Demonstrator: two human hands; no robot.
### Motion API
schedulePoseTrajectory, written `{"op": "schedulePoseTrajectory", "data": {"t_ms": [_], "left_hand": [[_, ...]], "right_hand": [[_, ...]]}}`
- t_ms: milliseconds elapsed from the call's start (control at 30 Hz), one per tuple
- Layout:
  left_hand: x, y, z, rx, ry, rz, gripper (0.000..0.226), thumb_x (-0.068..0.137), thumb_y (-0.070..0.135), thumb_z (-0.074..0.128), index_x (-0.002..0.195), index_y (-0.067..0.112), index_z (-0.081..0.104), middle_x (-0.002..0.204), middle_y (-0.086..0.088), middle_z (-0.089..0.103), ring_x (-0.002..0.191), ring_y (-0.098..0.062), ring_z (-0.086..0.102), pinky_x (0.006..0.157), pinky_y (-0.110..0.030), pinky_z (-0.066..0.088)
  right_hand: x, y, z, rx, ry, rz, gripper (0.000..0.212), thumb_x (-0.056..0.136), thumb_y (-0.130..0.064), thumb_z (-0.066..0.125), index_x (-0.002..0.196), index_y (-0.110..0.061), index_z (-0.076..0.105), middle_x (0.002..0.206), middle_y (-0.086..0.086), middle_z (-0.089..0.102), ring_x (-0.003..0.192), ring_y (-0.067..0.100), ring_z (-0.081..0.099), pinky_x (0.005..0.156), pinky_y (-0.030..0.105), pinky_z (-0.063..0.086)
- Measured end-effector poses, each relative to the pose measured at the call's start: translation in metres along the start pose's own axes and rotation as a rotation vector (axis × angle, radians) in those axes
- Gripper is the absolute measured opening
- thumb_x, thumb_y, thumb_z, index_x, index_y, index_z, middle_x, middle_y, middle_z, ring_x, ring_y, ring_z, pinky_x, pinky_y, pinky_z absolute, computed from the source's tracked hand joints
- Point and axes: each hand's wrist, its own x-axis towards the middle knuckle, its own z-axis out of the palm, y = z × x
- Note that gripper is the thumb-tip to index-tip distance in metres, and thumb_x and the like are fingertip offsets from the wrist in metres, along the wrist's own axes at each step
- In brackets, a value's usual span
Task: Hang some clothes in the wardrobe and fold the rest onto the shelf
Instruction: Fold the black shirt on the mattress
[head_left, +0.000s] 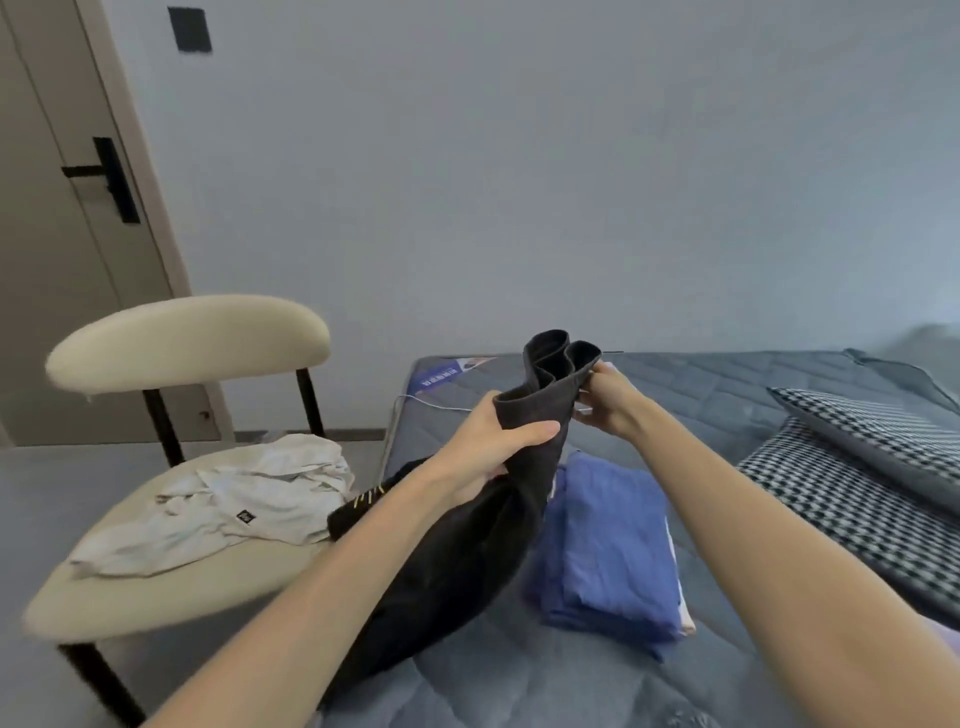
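A black garment (467, 540) hangs from both my hands above the edge of the bed. My left hand (491, 436) grips its upper part, thumb across the front of the cloth. My right hand (608, 400) pinches the bunched top edge, which stands up in folds. The rest of the garment drapes down under my left forearm onto the bed. A folded blue garment (608, 545) lies on the bed just right of it. A crumpled white garment (244, 504) with a small black label lies on the chair seat.
The cream chair (187, 343) with black legs stands left of the bed. The bed has a grey quilted cover (727, 395), and two black-and-white checked pillows (852, 483) lie at its right. A door (62, 249) with a black handle is at the far left.
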Motion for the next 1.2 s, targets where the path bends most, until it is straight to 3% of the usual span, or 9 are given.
{"op": "schedulePoseTrajectory", "data": {"t_ms": [167, 300, 367, 500, 633, 833, 933, 1067, 1200], "left_hand": [[0.013, -0.019, 0.064, -0.146, -0.034, -0.008, 0.053, 0.076, 0.014, 0.078, 0.12, 0.015, 0.05, 0.118, -0.007, 0.064, 0.106, -0.023, 0.064, 0.091, -0.046, 0.053], [0.014, -0.048, 0.079, -0.095, 0.051, -0.067, 0.055, 0.072, 0.026, 0.081, 0.118, 0.017, 0.052, 0.118, -0.004, 0.062, 0.107, -0.021, 0.061, 0.092, -0.044, 0.053], [0.012, -0.064, 0.072, -0.068, 0.13, -0.134, 0.046, 0.074, 0.03, 0.079, 0.11, 0.019, 0.052, 0.114, -0.003, 0.061, 0.102, -0.019, 0.06, 0.084, -0.039, 0.055], [0.01, -0.084, 0.049, -0.001, 0.245, -0.208, 0.043, 0.08, 0.033, 0.074, 0.111, 0.021, 0.047, 0.111, 0.0, 0.054, 0.099, -0.018, 0.055, 0.07, -0.029, 0.053], [0.011, -0.097, 0.029, -0.027, 0.266, -0.283, 0.05, 0.079, 0.034, 0.074, 0.117, 0.02, 0.044, 0.118, -0.002, 0.053, 0.107, -0.023, 0.055, 0.076, -0.034, 0.054], [0.014, -0.115, 0.007, -0.211, 0.206, -0.415, 0.051, 0.079, 0.028, 0.075, 0.123, 0.016, 0.052, 0.118, -0.007, 0.061, 0.101, -0.025, 0.062, 0.065, -0.034, 0.059], [0.016, -0.128, 0.008, -0.301, 0.137, -0.495, 0.039, 0.082, 0.025, 0.073, 0.116, 0.014, 0.058, 0.113, -0.01, 0.066, 0.097, -0.026, 0.066, 0.067, -0.038, 0.059], [0.017, -0.145, 0.022, -0.318, 0.032, -0.589, 0.033, 0.085, 0.025, 0.069, 0.114, 0.013, 0.058, 0.11, -0.014, 0.068, 0.092, -0.03, 0.069, 0.072, -0.045, 0.059], [0.011, -0.166, 0.021, -0.16, -0.044, -0.644, 0.026, 0.089, 0.027, 0.065, 0.111, 0.014, 0.06, 0.101, -0.01, 0.069, 0.083, -0.025, 0.071, 0.066, -0.038, 0.059]], "right_hand": [[-0.023, -0.001, -0.066, 0.052, 0.136, -0.024, 0.035, 0.093, -0.004, 0.036, 0.085, -0.028, 0.06, 0.072, -0.005, 0.063, 0.064, 0.01, 0.057, 0.05, 0.019, 0.046], [-0.036, 0.013, -0.09, -0.083, 0.164, -0.01, 0.033, 0.094, -0.007, 0.039, 0.094, -0.033, 0.059, 0.066, -0.012, 0.061, 0.059, 0.006, 0.054, 0.059, 0.023, 0.045], [-0.038, 0.028, -0.093, -0.109, 0.166, 0.019, 0.034, 0.094, -0.006, 0.039, 0.101, -0.033, 0.058, 0.065, -0.008, 0.055, 0.056, 0.007, 0.047, 0.06, 0.023, 0.044], [-0.03, 0.046, -0.084, -0.106, 0.165, 0.036, 0.025, 0.096, -0.011, 0.041, 0.107, -0.027, 0.057, 0.074, -0.003, 0.048, 0.061, 0.011, 0.041, 0.064, 0.024, 0.038], [-0.015, 0.058, -0.069, -0.154, 0.127, 0.038, 0.02, 0.098, -0.023, 0.046, 0.114, -0.023, 0.059, 0.088, -0.001, 0.052, 0.077, 0.014, 0.046, 0.071, 0.026, 0.039], [0.003, 0.069, -0.051, -0.358, 0.058, 0.029, 0.034, 0.09, -0.056, 0.051, 0.101, -0.026, 0.062, 0.093, -0.008, 0.058, 0.087, 0.008, 0.053, 0.08, 0.027, 0.043], [0.005, 0.077, -0.054, -0.525, 0.039, -0.051, 0.03, 0.08, -0.052, 0.068, 0.097, -0.027, 0.065, 0.099, -0.007, 0.064, 0.08, -0.001, 0.059, 0.067, 0.015, 0.046], [0.009, 0.086, -0.06, -0.731, 0.109, -0.095, 0.051, 0.073, -0.05, 0.076, 0.111, -0.016, 0.066, 0.104, -0.003, 0.064, 0.096, 0.013, 0.059, 0.08, 0.026, 0.045], [0.01, 0.103, -0.055, -0.794, 0.073, -0.084, 0.051, 0.072, -0.046, 0.078, 0.112, -0.018, 0.065, 0.112, -0.002, 0.063, 0.104, 0.014, 0.056, 0.087, 0.026, 0.043]]}}
